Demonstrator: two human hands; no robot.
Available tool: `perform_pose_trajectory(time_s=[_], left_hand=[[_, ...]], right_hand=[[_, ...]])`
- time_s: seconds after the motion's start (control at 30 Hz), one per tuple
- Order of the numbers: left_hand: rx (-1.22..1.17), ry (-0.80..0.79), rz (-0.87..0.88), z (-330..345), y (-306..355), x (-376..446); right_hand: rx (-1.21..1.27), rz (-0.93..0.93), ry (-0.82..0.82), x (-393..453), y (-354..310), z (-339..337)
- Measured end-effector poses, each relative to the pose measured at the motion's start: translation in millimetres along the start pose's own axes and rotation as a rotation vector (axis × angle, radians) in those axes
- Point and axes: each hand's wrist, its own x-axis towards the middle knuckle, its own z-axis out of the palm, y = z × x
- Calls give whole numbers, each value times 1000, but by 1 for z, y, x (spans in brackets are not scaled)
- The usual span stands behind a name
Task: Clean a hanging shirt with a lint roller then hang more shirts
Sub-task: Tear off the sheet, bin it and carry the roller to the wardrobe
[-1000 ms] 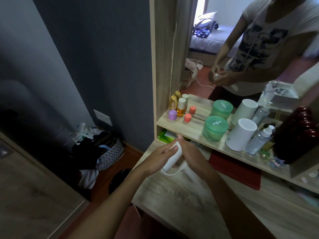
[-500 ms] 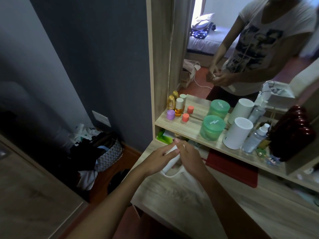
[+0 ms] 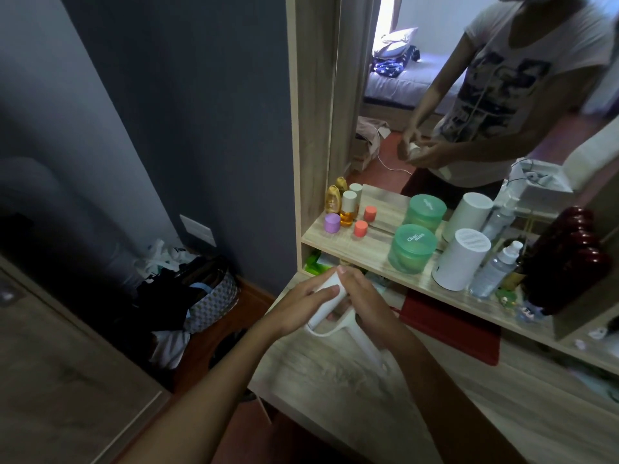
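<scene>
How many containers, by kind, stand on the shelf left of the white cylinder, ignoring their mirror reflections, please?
Amber bottles: 2
Small pots, one purple and one coral: 2
Green tub: 1
Total: 5

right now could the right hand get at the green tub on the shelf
Probably yes: the green tub stands at the open shelf front just beyond the right hand, nothing between. But that hand grips the lint roller, so it isn't free.

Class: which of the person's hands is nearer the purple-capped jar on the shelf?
Left. The left hand grips the lint roller below the purple-capped jar; the right hand holds it further right.
</scene>
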Motion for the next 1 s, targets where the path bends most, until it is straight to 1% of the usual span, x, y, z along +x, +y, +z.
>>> perform_pose_trajectory(time_s=[0.07,0.13,0.2,0.33,0.37,0.4,0.47,0.53,0.6,0.7,0.77,0.87,1.0], left_hand=[[46,48,-9,-7,-3,3],[69,129,-18,-14,-3,5],[48,199,-35,-23,-2,7],[65,248,-39,-30,-4,9],[93,272,-39,-29,-4,10],[121,290,-24,-29,-3,10],[175,324,27,-26,2,11],[235,371,95,-23,12,10],[269,449,162,-22,20,5],[313,568,235,-29,25,-3],[331,608,252,-40,29,-8],[426,655,273,-55,34,-14],[480,746,305,-71,33,-19]], right_hand=[[69,5,-87,-2,-2,-4],[13,-3,-157,-1,1,-10],[-135,-21,-179,-2,2,-14],[-409,5,-243,-3,7,-17],[-469,-16,-231,-4,7,-15],[-521,-62,-174,-4,8,-12],[-584,-196,-7,-5,11,-4],[-548,-244,93,-8,12,6],[-505,-226,159,-7,11,13],[-485,-188,190,-3,6,16],[-474,-178,183,1,4,19],[-465,-188,183,8,3,27],[-399,-200,187,14,-1,44]])
